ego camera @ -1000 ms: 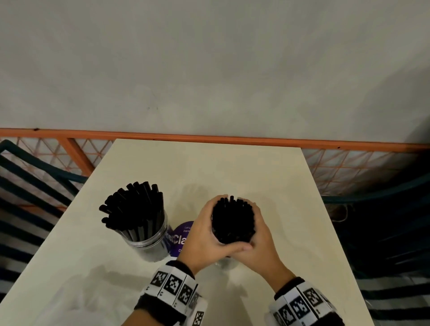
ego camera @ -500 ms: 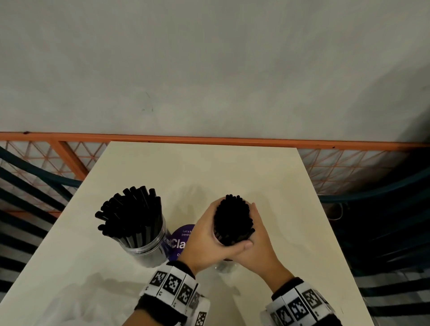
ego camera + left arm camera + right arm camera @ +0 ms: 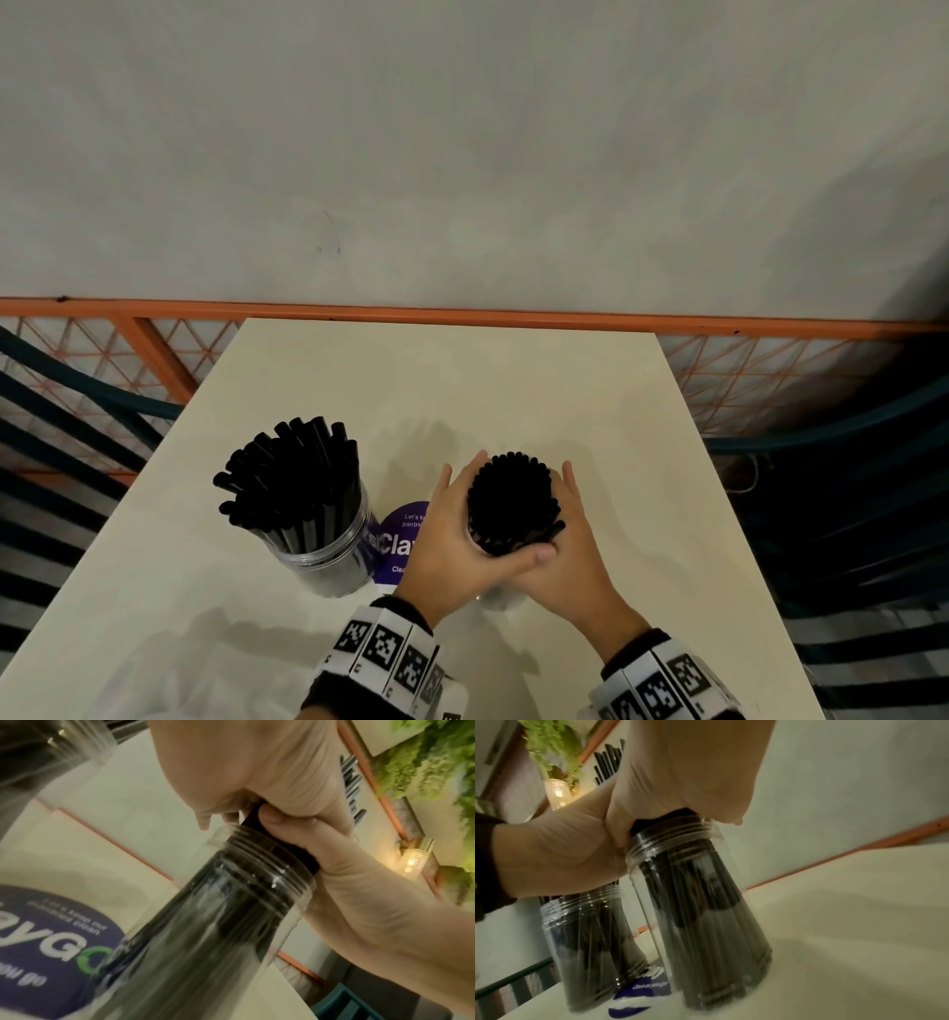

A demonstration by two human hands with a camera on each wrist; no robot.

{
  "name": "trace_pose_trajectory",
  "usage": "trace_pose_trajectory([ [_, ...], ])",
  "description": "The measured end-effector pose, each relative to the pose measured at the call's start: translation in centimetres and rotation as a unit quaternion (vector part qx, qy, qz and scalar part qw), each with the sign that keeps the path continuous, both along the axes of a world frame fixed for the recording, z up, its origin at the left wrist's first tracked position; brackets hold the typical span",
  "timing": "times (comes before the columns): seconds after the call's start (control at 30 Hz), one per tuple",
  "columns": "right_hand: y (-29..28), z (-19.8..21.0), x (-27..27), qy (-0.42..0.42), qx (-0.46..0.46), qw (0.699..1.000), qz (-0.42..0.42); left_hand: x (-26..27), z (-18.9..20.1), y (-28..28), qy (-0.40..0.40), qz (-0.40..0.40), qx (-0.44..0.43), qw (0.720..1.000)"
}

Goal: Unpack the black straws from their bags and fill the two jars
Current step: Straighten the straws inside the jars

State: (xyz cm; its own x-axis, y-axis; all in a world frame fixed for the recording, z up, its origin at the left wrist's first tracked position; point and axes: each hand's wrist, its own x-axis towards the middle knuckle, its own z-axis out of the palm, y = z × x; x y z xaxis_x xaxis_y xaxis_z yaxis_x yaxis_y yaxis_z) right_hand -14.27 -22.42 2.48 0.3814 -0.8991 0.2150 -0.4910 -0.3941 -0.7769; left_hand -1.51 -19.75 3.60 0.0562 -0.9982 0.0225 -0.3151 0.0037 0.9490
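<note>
Upright, black straws (image 3: 511,496) stand in jar (image 3: 700,902), both hands (image 3: 452,534) clasping them.

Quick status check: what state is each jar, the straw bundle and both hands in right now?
Left jar: upright on the table, full of loose straws, untouched.
Right jar: upright, holding the straw bundle.
Straw bundle: standing in the right jar, tops gathered tight.
Left hand: grips the bundle.
Right hand: grips the bundle.

Both wrists wear white bands (image 3: 384,655) of black square-patterned markers over what look like dark cuffs.
</note>
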Motion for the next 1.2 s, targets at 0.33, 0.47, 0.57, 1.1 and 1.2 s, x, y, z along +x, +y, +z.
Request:
trace_pose_trajectory([
  [0.33,1.1,0.7,-1.9,-0.185,0.131,0.974,-0.013,1.8,1.3,0.7,0.059,-0.074,0.022,0.995],
  [0.47,2.4,0.4,-3.0,-0.153,0.131,0.979,-0.021,3.5,0.4,1.1,0.052,-0.092,0.052,0.993],
  [0.57,2.5,1.0,-2.6,-0.143,0.115,0.983,-0.015,3.8,0.2,0.3,0.024,-0.116,0.056,0.991],
  [1.1,0.2,0.9,-0.1,-0.015,-0.015,1.000,-0.017,0.3,1.4,-0.3,-0.006,-0.062,-0.030,0.998],
  [1.2,0.2,0.8,-0.2,-0.028,-0.007,0.999,-0.017,0.3,1.5,-0.4,-0.024,-0.074,-0.036,0.996],
])
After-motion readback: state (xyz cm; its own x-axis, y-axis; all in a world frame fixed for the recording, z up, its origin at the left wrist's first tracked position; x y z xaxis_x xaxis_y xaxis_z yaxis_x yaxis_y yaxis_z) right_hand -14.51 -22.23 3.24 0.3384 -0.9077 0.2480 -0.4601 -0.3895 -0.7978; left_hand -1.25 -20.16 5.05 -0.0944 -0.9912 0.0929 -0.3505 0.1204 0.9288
